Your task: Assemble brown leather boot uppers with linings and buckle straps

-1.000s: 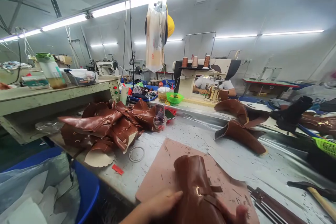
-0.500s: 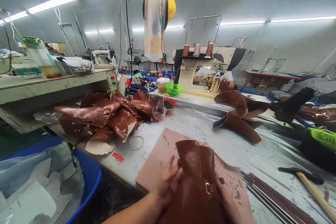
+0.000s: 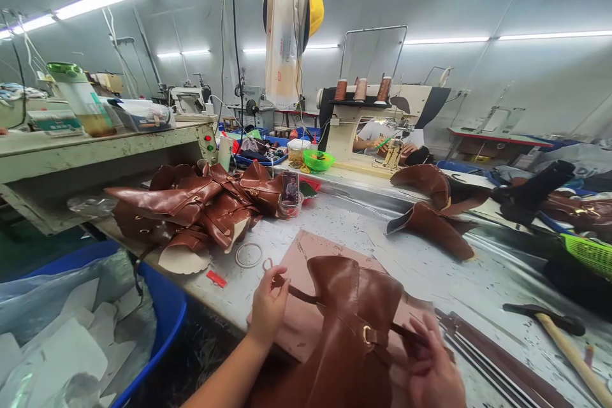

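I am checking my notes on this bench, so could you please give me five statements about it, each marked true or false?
1. The left hand pinches a brown strap. True.
2. A hammer lies toward the right of the table. True.
3. That hammer is in the right hand. False: the right hand has its fingers at the right-side strap of the brown boot piece.
4. Three thread spools stand on the sewing machine. True.
5. The red strip lies inside the ring. False: the red strip lies outside the ring.
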A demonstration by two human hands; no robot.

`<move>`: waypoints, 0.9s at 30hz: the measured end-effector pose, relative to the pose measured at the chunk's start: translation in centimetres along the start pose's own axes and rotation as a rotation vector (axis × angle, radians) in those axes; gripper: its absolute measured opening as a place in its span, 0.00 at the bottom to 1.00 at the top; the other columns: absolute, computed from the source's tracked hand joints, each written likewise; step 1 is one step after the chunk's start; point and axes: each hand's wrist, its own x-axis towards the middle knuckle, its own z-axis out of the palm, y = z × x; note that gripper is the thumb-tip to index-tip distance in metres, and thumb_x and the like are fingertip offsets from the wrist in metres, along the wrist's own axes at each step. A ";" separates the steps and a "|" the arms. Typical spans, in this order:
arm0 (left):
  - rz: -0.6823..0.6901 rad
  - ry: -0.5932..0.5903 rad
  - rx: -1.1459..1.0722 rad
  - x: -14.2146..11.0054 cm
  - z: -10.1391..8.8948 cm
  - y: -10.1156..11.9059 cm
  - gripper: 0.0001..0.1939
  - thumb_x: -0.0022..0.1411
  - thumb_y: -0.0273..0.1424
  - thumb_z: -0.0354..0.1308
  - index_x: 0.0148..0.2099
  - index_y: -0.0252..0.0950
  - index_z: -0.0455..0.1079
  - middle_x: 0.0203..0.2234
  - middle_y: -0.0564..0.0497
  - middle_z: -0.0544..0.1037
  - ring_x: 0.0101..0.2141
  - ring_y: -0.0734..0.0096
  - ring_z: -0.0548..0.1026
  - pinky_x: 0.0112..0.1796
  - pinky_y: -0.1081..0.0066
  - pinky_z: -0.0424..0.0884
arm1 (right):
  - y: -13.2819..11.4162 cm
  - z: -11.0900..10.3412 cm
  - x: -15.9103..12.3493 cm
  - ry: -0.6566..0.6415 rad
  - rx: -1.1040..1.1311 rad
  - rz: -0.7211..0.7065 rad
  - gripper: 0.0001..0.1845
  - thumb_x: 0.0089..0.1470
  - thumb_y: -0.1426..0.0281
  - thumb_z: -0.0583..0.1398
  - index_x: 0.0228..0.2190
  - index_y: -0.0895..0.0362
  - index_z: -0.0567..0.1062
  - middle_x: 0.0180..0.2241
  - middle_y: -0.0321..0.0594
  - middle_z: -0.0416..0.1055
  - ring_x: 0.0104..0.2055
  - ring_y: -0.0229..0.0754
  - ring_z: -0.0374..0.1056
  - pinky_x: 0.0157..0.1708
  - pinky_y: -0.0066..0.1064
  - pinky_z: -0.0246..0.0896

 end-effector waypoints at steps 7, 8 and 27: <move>0.285 -0.413 0.022 -1.1 0.0 2.2 0.23 0.53 0.22 0.50 0.52 0.42 0.58 0.50 0.42 0.65 0.29 0.75 0.71 0.41 0.64 0.65 | -6.4 1.3 1.4 0.217 0.345 -0.047 0.14 0.42 0.72 0.61 0.36 0.53 0.70 0.28 0.32 0.70 0.27 0.35 0.68 0.30 0.29 0.64; 0.312 -0.489 0.022 -1.1 0.1 2.6 0.26 0.54 0.22 0.48 0.55 0.43 0.54 0.51 0.42 0.64 0.32 0.73 0.71 0.42 0.64 0.64 | -7.3 1.6 1.4 0.218 0.340 -0.121 0.15 0.44 0.71 0.60 0.37 0.53 0.70 0.26 0.31 0.69 0.25 0.34 0.66 0.29 0.28 0.63; -0.204 -0.812 -0.522 0.5 1.5 5.4 0.17 0.53 0.34 0.59 0.46 0.34 0.68 0.31 0.51 0.70 0.31 0.73 0.66 0.38 0.70 0.60 | -10.8 6.1 0.1 -0.753 -0.496 -0.401 0.12 0.51 0.63 0.54 0.29 0.54 0.74 0.27 0.39 0.71 0.30 0.43 0.67 0.31 0.31 0.62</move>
